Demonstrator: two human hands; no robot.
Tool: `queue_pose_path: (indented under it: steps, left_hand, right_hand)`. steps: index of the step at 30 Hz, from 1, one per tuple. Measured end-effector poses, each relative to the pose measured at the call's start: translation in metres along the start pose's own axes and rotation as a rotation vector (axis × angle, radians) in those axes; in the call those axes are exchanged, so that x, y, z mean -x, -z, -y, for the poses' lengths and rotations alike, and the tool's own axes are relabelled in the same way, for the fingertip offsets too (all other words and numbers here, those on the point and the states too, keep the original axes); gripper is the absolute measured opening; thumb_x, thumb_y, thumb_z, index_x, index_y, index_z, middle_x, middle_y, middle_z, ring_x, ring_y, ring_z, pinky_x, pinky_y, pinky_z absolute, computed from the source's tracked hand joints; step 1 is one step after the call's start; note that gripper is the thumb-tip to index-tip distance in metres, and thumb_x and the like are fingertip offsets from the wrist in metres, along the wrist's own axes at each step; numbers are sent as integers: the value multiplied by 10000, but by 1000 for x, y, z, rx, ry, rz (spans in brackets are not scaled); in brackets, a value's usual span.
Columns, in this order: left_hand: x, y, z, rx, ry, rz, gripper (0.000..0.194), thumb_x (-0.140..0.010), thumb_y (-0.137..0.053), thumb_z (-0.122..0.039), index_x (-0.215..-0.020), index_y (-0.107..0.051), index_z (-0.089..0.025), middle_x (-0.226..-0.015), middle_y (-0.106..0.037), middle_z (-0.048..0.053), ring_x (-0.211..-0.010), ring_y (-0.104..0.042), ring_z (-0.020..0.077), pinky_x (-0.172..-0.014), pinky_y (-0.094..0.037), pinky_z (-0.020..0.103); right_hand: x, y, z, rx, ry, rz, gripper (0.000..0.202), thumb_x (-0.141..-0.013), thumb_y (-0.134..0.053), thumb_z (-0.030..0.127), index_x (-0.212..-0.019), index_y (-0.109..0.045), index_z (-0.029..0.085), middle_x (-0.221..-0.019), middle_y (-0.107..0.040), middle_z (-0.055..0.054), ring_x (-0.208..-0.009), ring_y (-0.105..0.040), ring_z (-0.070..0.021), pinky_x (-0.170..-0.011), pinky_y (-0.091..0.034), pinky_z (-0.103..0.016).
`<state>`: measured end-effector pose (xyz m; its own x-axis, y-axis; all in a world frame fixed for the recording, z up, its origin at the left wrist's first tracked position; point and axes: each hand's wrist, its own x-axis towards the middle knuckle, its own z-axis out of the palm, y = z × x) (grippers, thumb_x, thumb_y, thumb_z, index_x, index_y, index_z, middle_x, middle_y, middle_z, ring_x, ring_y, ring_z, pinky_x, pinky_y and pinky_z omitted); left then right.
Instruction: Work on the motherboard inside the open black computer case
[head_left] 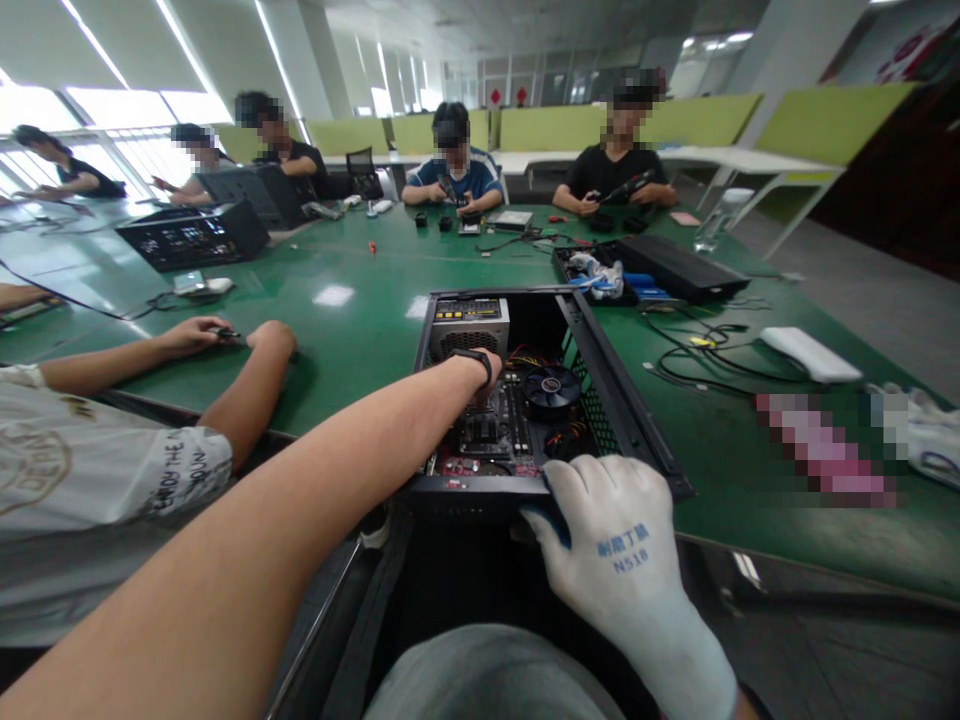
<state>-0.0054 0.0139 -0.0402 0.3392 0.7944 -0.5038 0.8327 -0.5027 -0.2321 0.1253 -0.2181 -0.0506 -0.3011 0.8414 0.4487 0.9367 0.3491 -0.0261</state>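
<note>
Computer case [487,486]: it lies with its open side up, at the near edge of the green table [352,350], below the left hand and just ahead of the right hand.
Left hand [486,372]: bare, with a black wristband [486,364], it reaches inside the case; its fingertips are hidden, so I cannot tell if they pinch something.
Right hand [615,530]: gloved in white, it is closed on the near edge of the case.
Power supply [472,325]: just beyond the left hand.
Fan [551,388]: to the right of the left hand.
Cables [697,350]: beyond the right hand, to its right, near a white box [810,355].
Co-worker's hands [232,340]: to the left of the left hand, holding a small dark object [227,334].
</note>
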Motion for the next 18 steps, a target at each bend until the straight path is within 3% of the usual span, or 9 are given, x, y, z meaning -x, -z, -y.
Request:
queue_pose_path:
  steps: [4, 11, 18]
  left_hand:
    - [-3, -2, 2, -25, -15, 4, 736, -555, -890, -460, -1110, -732, -2, -1078, -739, 191, -992, -681, 322, -934, -536, 348]
    - [-10, -5, 3, 60, 22, -17, 623, -543, -876, -404, -1092, -769, -128, -1068, -751, 155, -1029, -682, 324, -951, -523, 367]
    - [-7, -3, 2, 10, 4, 2, 631, -512, -883, -379, -1084, -774, -135, -1075, -751, 144, -1034, -680, 321, -937, -525, 345]
  right_hand:
    - [0, 1, 0, 5, -8, 18, 210, -808, -651, 388, -917, -596, 218, -792, -550, -45, -780, -446, -237, -734, -233, -386]
    - [-2, -1, 2, -1, -7, 28, 214, -809, -650, 393, -925, -594, 221, -800, -551, -45, -789, -446, -242, -735, -234, -387]
    - [-1, 0, 1, 3, -5, 25, 201, -814, -641, 387, -916, -594, 221, -797, -550, -47, -781, -443, -241, -728, -232, -387]
